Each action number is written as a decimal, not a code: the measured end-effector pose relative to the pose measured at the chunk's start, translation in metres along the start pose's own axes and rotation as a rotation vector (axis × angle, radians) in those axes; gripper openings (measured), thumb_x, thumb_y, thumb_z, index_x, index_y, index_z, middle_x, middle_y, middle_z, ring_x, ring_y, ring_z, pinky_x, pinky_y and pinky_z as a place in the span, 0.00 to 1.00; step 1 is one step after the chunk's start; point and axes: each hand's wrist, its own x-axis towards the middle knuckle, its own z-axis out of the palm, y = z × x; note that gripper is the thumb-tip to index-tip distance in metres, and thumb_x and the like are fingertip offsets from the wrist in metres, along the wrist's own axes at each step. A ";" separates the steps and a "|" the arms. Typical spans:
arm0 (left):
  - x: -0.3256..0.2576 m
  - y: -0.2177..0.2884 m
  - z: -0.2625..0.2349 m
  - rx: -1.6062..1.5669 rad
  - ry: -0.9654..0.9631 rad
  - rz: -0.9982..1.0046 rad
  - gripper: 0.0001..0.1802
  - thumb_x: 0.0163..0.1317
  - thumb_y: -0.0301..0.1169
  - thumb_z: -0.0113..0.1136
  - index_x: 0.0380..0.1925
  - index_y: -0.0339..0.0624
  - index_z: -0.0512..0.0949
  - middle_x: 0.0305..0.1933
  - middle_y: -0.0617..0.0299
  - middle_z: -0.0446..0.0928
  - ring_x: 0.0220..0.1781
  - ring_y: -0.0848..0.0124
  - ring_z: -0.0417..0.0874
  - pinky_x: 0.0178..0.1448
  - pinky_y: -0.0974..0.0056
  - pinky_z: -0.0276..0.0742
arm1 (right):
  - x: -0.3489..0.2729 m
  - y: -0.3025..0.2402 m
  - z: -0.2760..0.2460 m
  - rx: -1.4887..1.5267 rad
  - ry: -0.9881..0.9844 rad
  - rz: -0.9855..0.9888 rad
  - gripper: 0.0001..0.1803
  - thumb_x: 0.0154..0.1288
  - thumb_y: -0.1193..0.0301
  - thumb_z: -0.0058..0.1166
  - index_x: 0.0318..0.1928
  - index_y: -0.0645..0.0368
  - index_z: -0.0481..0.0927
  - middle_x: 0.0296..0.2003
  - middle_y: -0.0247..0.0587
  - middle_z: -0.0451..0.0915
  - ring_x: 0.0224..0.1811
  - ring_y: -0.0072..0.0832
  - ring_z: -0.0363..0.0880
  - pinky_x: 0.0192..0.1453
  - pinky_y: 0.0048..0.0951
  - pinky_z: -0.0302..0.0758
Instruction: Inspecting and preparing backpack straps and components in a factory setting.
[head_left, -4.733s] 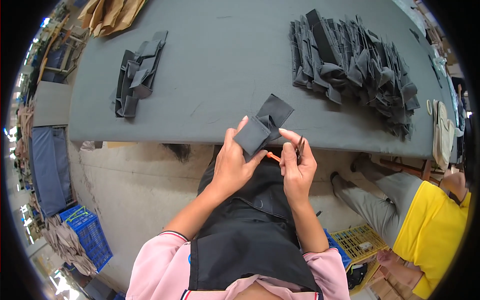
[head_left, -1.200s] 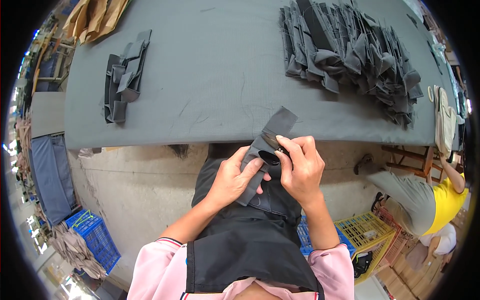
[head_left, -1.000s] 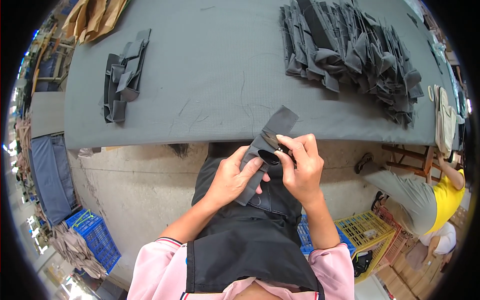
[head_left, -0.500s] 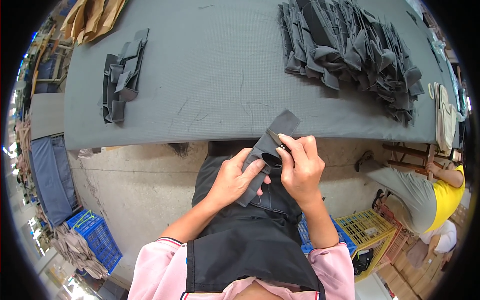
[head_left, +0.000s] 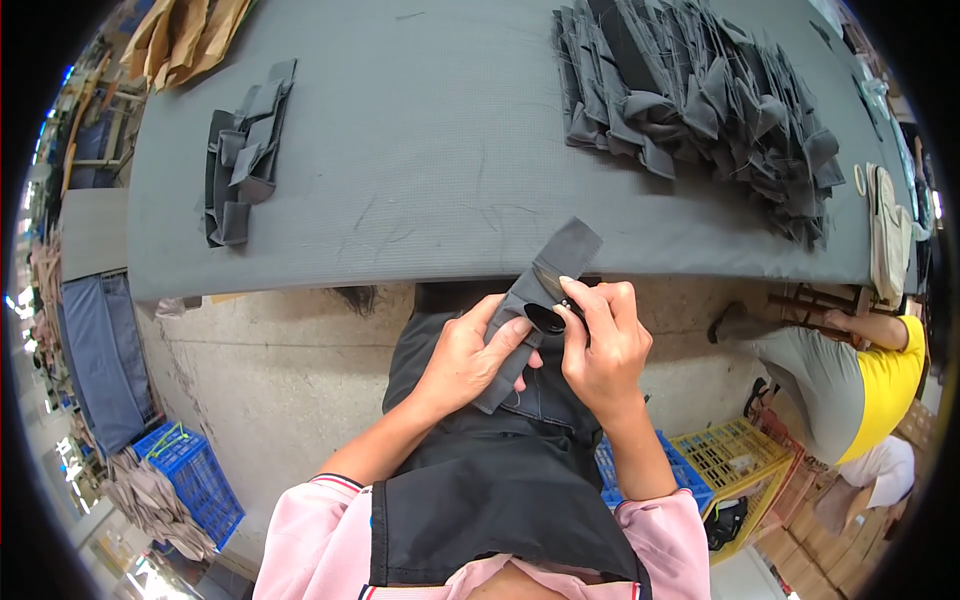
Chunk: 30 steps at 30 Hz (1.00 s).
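Note:
My left hand point(head_left: 470, 352) is closed on a dark grey fabric strip point(head_left: 570, 246), thumb on top and fingertips showing below its edge. The strip slants over my lap, with its upper end above the table's near edge. Closed around what look like small scissors point(head_left: 546, 320) with a black loop handle, my right hand point(head_left: 607, 345) rests close against the strip. A thin pointed blade lies over the fabric, pointing up and left; my fingers partly hide the tool.
The grey-covered table point(head_left: 400, 150) bears a large heap of dark strips point(head_left: 700, 110) at right, a smaller stack point(head_left: 245, 155) at left and brown paper point(head_left: 190, 40). Crates point(head_left: 730, 455) stand by my right side, a blue crate point(head_left: 195, 480) at left. A person in yellow point(head_left: 885, 385) bends at right.
My right hand's fingers have shifted slightly on the tool, while the strip and my left hand stay nearly in place. The person in yellow has leaned and moved an arm.

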 end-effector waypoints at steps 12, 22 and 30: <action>-0.001 0.000 0.007 -0.022 -0.019 0.015 0.27 0.67 0.37 0.51 0.64 0.46 0.59 0.29 0.60 0.79 0.21 0.77 0.78 0.26 0.72 0.74 | -0.001 -0.002 -0.001 0.005 0.022 0.044 0.19 0.45 0.80 0.62 0.42 0.59 0.78 0.28 0.38 0.71 0.24 0.30 0.75 0.25 0.27 0.72; 0.001 -0.009 0.006 -0.035 -0.003 0.048 0.27 0.67 0.38 0.52 0.64 0.48 0.60 0.28 0.60 0.79 0.21 0.77 0.79 0.26 0.72 0.74 | -0.002 -0.001 0.002 0.043 0.016 0.069 0.16 0.47 0.79 0.61 0.41 0.59 0.79 0.28 0.38 0.70 0.22 0.29 0.75 0.23 0.27 0.71; 0.001 -0.005 0.008 -0.033 0.008 0.057 0.26 0.67 0.36 0.51 0.64 0.48 0.60 0.28 0.61 0.79 0.20 0.77 0.79 0.25 0.72 0.75 | 0.000 -0.006 -0.004 0.127 -0.044 0.136 0.17 0.47 0.80 0.61 0.41 0.59 0.79 0.29 0.38 0.71 0.22 0.29 0.75 0.23 0.28 0.71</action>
